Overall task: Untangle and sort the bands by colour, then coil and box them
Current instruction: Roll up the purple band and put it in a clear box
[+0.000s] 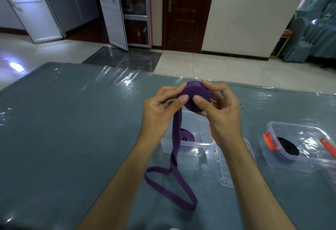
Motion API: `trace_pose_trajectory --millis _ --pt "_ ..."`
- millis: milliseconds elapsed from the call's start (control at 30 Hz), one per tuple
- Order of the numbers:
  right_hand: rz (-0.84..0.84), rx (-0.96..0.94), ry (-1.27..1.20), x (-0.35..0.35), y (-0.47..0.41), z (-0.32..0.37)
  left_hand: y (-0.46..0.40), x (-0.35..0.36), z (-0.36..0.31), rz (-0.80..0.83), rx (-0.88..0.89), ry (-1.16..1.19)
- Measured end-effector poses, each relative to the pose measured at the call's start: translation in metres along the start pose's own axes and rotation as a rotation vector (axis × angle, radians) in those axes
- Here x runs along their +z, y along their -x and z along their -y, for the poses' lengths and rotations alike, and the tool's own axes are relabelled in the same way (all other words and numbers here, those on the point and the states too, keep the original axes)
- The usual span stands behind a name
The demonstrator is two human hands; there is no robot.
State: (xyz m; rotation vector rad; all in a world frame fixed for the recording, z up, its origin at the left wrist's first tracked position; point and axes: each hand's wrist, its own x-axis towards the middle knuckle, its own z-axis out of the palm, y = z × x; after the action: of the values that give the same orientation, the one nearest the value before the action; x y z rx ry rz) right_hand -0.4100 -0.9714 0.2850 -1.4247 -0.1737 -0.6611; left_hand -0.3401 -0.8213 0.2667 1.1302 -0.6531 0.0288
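Observation:
A purple band coil (pixel 195 93) is held up above the table between both hands. My left hand (pixel 161 109) pinches its left side with thumb and fingers. My right hand (pixel 221 107) grips the right side, thumb on the coil's face. The loose purple tail (pixel 174 168) hangs from the coil and loops on the table in front of me. Below my hands stands a clear plastic box (pixel 187 146) holding another purple coil (pixel 187 137). At the right a second clear box (pixel 298 157) with orange latches holds a black coil (pixel 289 147).
The table (pixel 72 129) is covered with grey-blue cloth under clear plastic sheeting. A clear lid (pixel 222 171) lies between the two boxes, partly under my right forearm. Beyond the table's far edge are tiled floor, a dark wooden door and white glass doors.

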Motion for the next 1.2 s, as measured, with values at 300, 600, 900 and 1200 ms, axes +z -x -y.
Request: trace_pose_trajectory --millis 300,600,900,1200 --pt "-0.068 -0.039 0.025 0.0 0.001 -0.003 0.007 0.008 0.005 -0.075 -0.054 0.037" --pt "-0.004 -0.023 0.092 -0.006 -0.004 0.001 0.01 0.007 0.008 -0.147 -0.059 0.095" --pt "-0.026 -0.017 0.029 -0.008 -0.009 0.003 -0.007 0.003 -0.003 -0.076 0.007 -0.043" --pt "0.079 0.023 -0.055 -0.018 -0.023 0.021 -0.027 -0.003 -0.022 0.062 0.076 -0.094"
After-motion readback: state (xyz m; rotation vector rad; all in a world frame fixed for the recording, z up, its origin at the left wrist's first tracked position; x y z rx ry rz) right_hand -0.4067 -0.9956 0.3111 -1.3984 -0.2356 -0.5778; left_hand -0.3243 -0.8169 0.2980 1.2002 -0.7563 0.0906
